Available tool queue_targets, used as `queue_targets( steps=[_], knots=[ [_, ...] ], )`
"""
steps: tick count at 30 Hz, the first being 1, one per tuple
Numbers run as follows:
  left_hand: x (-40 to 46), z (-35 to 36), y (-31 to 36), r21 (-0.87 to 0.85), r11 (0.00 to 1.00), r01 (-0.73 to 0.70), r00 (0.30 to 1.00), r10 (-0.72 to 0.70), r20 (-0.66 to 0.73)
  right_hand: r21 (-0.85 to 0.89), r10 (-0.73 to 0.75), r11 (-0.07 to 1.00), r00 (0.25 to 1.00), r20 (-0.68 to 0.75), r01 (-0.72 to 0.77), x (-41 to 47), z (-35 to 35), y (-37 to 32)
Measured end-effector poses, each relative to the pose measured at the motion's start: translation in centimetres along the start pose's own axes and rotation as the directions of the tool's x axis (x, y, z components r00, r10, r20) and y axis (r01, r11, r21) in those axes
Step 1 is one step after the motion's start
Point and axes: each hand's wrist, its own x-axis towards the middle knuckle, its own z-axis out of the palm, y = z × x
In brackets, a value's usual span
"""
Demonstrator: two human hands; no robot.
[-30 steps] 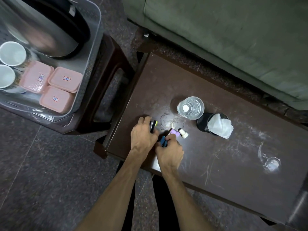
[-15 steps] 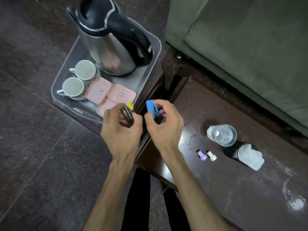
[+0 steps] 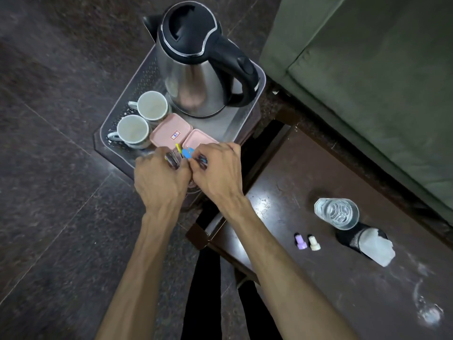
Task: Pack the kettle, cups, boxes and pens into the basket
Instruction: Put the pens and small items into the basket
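A clear plastic basket [image 3: 241,114] stands on a dark stool. In it are a steel kettle [image 3: 196,69] with a black lid and handle, two white cups [image 3: 152,105] [image 3: 133,130] and pink lidded boxes [image 3: 170,130]. My left hand [image 3: 159,182] is shut on a bundle of dark pens with a yellow tip [image 3: 177,153], over the basket's near edge. My right hand [image 3: 218,173] is shut on pens with a blue cap [image 3: 188,153], right beside it. The hands touch and hide part of the boxes.
A dark brown table [image 3: 318,278] lies to the right with a glass of water [image 3: 337,213], a black mesh holder with white tissue [image 3: 365,241], and two small caps, purple [image 3: 300,241] and cream [image 3: 314,243]. A green sofa [image 3: 380,82] stands behind. Dark stone floor lies to the left.
Both hands lifted the pens off the table, carried them left and now hold them low over the basket's near edge, closer together than half a second ago.
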Motion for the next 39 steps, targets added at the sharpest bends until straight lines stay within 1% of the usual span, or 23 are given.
queue_targets(
  steps=[1, 3, 4, 6, 8, 10, 12, 13, 15, 16, 18, 20, 22, 24, 27, 29, 31, 35, 39],
  knots=[
    [-0.2, 0.0, 0.1, 0.023, 1.000, -0.011, 1.000, 0.012, -0.023, 0.042, 0.010, 0.999, 0.999, -0.037, -0.009, -0.4, -0.3, 0.1],
    [-0.9, 0.1, 0.3, 0.017, 1.000, -0.012, 0.993, 0.014, -0.119, 0.116, 0.060, 0.992, 0.990, -0.131, -0.044, -1.4, -0.9, 0.3],
    [-1.4, 0.2, 0.4, -0.019, 0.999, -0.029, 0.984, 0.025, -0.176, 0.144, 0.097, 0.987, 0.979, -0.180, -0.071, -2.1, -1.2, 0.7],
    [-2.8, 0.8, 0.9, -0.113, 0.987, -0.118, 0.960, 0.084, -0.268, 0.193, 0.182, 0.972, 0.947, -0.263, -0.133, -3.9, -1.9, 1.8],
    [-4.9, 1.5, 1.7, -0.193, 0.958, -0.211, 0.946, 0.150, -0.289, 0.243, 0.272, 0.949, 0.912, -0.306, -0.201, -6.0, -2.7, 3.8],
    [-7.2, 2.7, 3.1, -0.264, 0.916, -0.302, 0.937, 0.234, -0.259, 0.254, 0.361, 0.923, 0.879, -0.310, -0.290, -8.2, -3.3, 6.3],
    [-9.7, 4.3, 4.5, -0.307, 0.873, -0.378, 0.924, 0.337, -0.179, 0.255, 0.457, 0.885, 0.835, -0.307, -0.390, -10.6, -3.8, 8.8],
    [-10.8, 5.3, 5.2, -0.311, 0.862, -0.400, 0.916, 0.385, -0.110, 0.260, 0.506, 0.859, 0.808, -0.303, -0.440, -11.8, -4.1, 10.1],
    [-13.2, 7.5, 6.4, -0.293, 0.859, -0.420, 0.887, 0.457, 0.069, 0.249, 0.609, 0.793, 0.742, -0.279, -0.557, -14.2, -4.5, 12.8],
    [-14.3, 8.6, 6.8, -0.277, 0.861, -0.426, 0.860, 0.481, 0.171, 0.225, 0.662, 0.749, 0.702, -0.261, -0.623, -15.4, -4.7, 14.1],
    [-16.6, 11.0, 7.4, -0.213, 0.859, -0.466, 0.770, 0.512, 0.381, 0.168, 0.749, 0.660, 0.623, -0.224, -0.732, -17.7, -5.0, 16.6],
    [-18.5, 13.5, 7.8, -0.140, 0.824, -0.549, 0.653, 0.527, 0.544, 0.122, 0.805, 0.589, 0.566, -0.180, -0.799, -19.6, -5.1, 18.9],
    [-20.2, 15.5, 7.9, -0.103, 0.785, -0.611, 0.563, 0.521, 0.642, 0.078, 0.830, 0.554, 0.542, -0.129, -0.829, -21.0, -5.3, 20.7],
    [-21.4, 17.1, 8.0, -0.084, 0.759, -0.646, 0.517, 0.515, 0.684, 0.048, 0.827, 0.561, 0.558, -0.075, -0.826, -21.8, -5.3, 22.1],
    [-22.5, 18.9, 7.7, -0.049, 0.752, -0.657, 0.512, 0.493, 0.704, 0.037, 0.817, 0.576, 0.576, -0.025, -0.816, -22.1, -5.0, 23.2],
    [-22.7, 19.8, 7.4, -0.018, 0.740, -0.672, 0.508, 0.478, 0.716, 0.038, 0.816, 0.578, 0.578, -0.022, -0.815, -22.0, -4.7, 23.7],
    [-22.9, 20.6, 7.2, 0.004, 0.728, -0.685, 0.520, 0.485, 0.703, 0.060, 0.817, 0.577, 0.577, -0.025, -0.814, -21.9, -4.5, 24.2],
    [-23.1, 21.2, 7.1, 0.005, 0.752, -0.659, 0.583, 0.507, 0.635, 0.093, 0.803, 0.596, 0.596, -0.034, -0.798, -21.6, -4.5, 24.9],
    [-22.8, 19.8, 7.5, -0.037, 0.824, -0.566, 0.696, 0.501, 0.513, 0.163, 0.778, 0.625, 0.625, -0.058, -0.763, -20.6, -5.1, 24.3]
  ],
)
